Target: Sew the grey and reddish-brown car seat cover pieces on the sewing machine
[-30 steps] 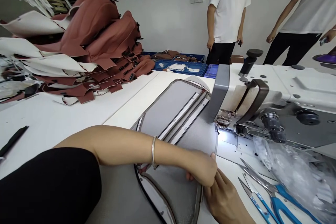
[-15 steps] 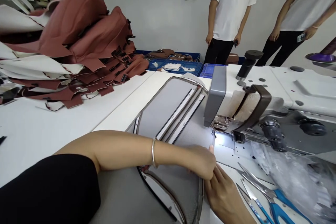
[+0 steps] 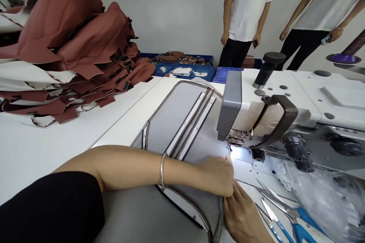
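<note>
A large grey seat-cover piece (image 3: pixel 159 212) with dark piped seams and white strips lies across the table. Its right edge runs under the head of a sewing machine (image 3: pixel 229 110), beside the lit needle area. My left hand (image 3: pixel 218 176) reaches across from the left, its fingers curled and closed on that edge just in front of the needle. My right hand (image 3: pixel 242 212) is right below it, its fingers closed along the same edge and partly hidden by the left hand. A silver bangle (image 3: pixel 162 170) circles my left wrist.
Scissors with blue handles (image 3: pixel 302 212) and blue-handled snips (image 3: pixel 276 218) lie right of my right hand, beside clear plastic (image 3: pixel 316 193). Reddish-brown covers (image 3: pixel 65 19) are piled on the left. Blue crates (image 3: pixel 196 74) and two standing people (image 3: pixel 251 7) are beyond the table.
Both hands and the grey cover have moved slightly forward, toward the needle. The view has shifted a little. At the right, one person's arm has swung left.
</note>
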Demonstrator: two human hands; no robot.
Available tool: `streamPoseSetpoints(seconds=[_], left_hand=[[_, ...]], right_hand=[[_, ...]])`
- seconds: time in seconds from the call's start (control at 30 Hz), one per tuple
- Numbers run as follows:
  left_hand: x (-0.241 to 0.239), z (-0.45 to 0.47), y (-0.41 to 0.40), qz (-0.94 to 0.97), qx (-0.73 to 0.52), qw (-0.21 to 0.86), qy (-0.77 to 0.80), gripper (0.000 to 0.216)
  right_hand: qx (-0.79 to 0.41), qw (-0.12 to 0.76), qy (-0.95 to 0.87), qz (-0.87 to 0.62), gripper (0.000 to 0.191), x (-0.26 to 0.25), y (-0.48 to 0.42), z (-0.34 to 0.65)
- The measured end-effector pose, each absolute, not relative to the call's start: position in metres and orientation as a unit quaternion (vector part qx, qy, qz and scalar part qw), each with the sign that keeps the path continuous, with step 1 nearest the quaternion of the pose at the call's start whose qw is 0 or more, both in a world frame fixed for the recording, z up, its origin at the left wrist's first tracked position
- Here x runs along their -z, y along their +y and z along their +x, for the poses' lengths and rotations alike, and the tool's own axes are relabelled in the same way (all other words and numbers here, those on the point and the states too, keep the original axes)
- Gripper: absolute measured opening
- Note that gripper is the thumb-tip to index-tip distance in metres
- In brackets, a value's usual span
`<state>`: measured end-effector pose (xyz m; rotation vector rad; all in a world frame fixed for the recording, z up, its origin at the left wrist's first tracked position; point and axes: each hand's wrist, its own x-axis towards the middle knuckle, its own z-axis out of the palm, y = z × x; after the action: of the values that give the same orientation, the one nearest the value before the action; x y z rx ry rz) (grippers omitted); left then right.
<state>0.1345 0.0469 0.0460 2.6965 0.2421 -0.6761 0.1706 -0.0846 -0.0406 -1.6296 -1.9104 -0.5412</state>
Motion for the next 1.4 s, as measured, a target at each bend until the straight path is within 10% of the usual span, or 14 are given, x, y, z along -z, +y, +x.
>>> streamPoseSetpoints(seconds=[0.33, 0.83, 1.03, 1.4], left_hand=[[-0.034, 0.140, 0.052, 0.973, 0.187, 0.133, 0.027, 0.011], [-0.054, 0.117, 0.027, 0.963, 0.262, 0.060, -0.017, 0.030], [-0.021, 0.031, -0.025, 0.992, 0.061, -0.098, 0.040, 0.043], [-0.018, 0.066, -0.004, 0.983, 0.146, -0.038, 0.109, 0.051]], right_hand=[[0.186, 0.291, -0.705, -0.620, 0.033, 0.046, -0.085, 0.171], [0.193, 0.287, -0.703, -0.622, 0.033, 0.050, -0.087, 0.167], [0.207, 0.289, -0.741, -0.570, 0.033, 0.045, -0.099, 0.152], [0.215, 0.242, -0.749, -0.578, 0.034, 0.048, -0.106, 0.154]])
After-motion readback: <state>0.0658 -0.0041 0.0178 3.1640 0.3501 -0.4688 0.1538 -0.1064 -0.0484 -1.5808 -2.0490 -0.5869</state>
